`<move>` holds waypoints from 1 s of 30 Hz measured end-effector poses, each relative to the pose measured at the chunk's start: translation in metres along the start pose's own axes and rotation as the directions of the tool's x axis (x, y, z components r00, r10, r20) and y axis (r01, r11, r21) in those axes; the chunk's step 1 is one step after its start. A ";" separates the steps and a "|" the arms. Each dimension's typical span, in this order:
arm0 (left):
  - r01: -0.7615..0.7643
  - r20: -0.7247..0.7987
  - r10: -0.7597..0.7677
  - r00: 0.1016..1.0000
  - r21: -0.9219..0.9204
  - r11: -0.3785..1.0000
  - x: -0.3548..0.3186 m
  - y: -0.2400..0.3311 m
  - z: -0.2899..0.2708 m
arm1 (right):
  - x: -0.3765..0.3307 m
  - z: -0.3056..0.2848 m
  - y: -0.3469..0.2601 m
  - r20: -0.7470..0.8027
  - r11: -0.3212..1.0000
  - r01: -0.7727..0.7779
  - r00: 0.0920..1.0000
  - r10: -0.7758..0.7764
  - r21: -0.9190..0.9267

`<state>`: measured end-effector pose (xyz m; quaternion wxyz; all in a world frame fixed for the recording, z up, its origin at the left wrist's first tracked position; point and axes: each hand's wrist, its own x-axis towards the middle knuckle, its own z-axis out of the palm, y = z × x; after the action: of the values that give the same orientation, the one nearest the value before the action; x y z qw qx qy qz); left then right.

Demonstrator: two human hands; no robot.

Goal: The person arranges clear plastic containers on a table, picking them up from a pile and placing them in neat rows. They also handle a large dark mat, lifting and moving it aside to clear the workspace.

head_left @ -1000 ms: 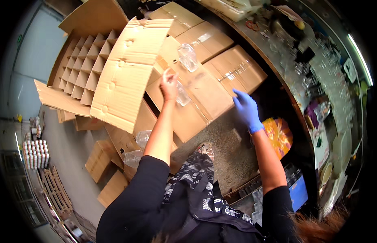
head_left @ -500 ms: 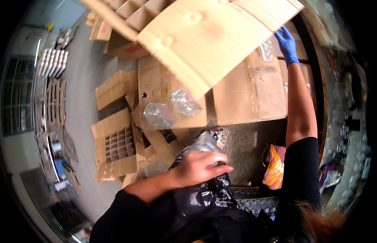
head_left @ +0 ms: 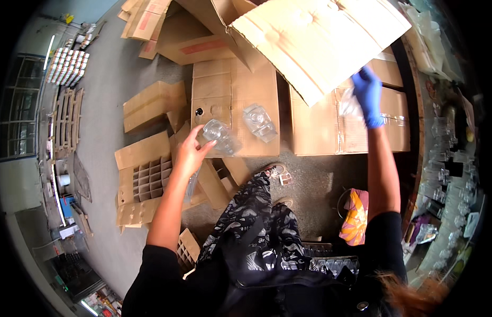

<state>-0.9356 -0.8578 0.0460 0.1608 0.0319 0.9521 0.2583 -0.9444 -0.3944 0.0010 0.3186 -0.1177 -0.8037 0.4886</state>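
Transparent and faceted, the near vessel (head_left: 220, 136) lies at the near edge of a brown carton (head_left: 211, 79), and from my remote seat I see the bare left hand (head_left: 190, 153) has come up to it; half a second ago it was low over the patterned trousers (head_left: 256, 232). That brings thumb and forefinger to the vessel's left end, curved apart; whether they grip it I cannot tell. One further clear shape (head_left: 192, 185) shows beside the wrist, too hidden for me to say whether the hand carries it. The gloved right hand (head_left: 368, 98) stays out beside another clear vessel (head_left: 349, 103) over the neighbouring carton (head_left: 314, 127); its fingertips are unclear to me, so I cannot tell its grip either.

What gets in my way is the big cardboard flap (head_left: 320, 42), slanting over that carton and hiding much of its top near the glove. A second vessel (head_left: 260, 122) lies just beside the first, and a dark gap divides the two cartons. Lower left sits an open divided box (head_left: 143, 148); an orange and pink bag (head_left: 354, 216) rests right of the shoes (head_left: 278, 173), and clear ware (head_left: 452, 211) crowds my right edge
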 end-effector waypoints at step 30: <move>-0.905 0.681 0.723 -0.117 -0.373 0.205 -0.094 0.188 0.054 | -0.423 -0.048 -0.221 -0.674 0.543 -0.773 0.595 0.438 -0.329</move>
<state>-0.8337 -0.6826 0.1232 0.3375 0.7372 0.5654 0.1515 -0.5620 -0.6812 0.0381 0.2681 -0.6197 -0.6971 0.2413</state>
